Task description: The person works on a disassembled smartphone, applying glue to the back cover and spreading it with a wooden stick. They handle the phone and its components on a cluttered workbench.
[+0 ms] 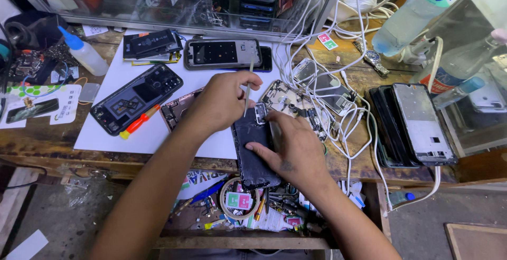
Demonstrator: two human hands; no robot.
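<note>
- Left hand [222, 101], mid-frame, had its fingers pinched together on thin tweezers [247, 88]; tool ran near vertical, tip down toward the top end of the dark phone [253, 154].
- Right hand [296, 152] lay on the phone's right side, fingers spread flat, pressing it to the bench edge; clamped on nothing, just holding it down.
- Phone's long axis ran top to bottom of the frame, lower end overhanging the bench. It lay directly under the right hand's fingers and just below the tweezer tip; right hand was the nearer one, touching it.
- Camera-end part [261, 113] at the phone's top, just beside the tweezer tip.
- Left of hands: opened phone back [136, 99] on white sheet [105, 133], red-yellow screwdriver [138, 122] touching its lower edge.
- Upper middle: phone frame [222, 54]; upper left: blue-capped squeeze bottle [84, 54].
- Right: tangle of white cables [338, 112] just beside the right hand, crowding that side; stack of phone screens [417, 125] farther right.
- Below: open drawer with tape roll [238, 199].
</note>
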